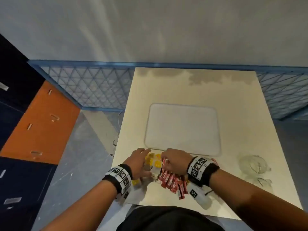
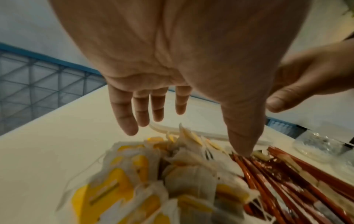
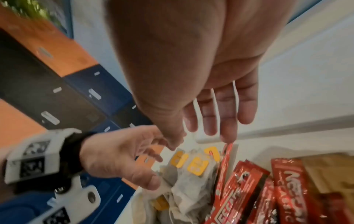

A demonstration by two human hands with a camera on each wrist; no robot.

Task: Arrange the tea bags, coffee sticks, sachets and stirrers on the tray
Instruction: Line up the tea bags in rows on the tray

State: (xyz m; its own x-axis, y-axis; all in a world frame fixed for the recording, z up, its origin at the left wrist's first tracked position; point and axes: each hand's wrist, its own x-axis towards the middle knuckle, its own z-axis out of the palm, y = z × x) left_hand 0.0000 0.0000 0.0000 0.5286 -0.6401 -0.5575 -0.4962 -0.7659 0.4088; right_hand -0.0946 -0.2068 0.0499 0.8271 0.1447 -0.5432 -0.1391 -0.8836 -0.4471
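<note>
A heap of tea bags with yellow tags lies at the table's near edge, with red coffee sticks just right of it. Beyond them the white tray holds nothing. My left hand hovers over the tea bags with fingers straight, its thumb tip down beside the coffee sticks. My right hand is spread over the coffee sticks, and its fingertips touch the top end of one. Neither hand holds anything. Brown sachets lie right of the sticks.
A glass jar stands on the table to the right, with a second glass piece nearer me. A blue mesh fence runs behind the table. Orange and dark cabinets stand to the left.
</note>
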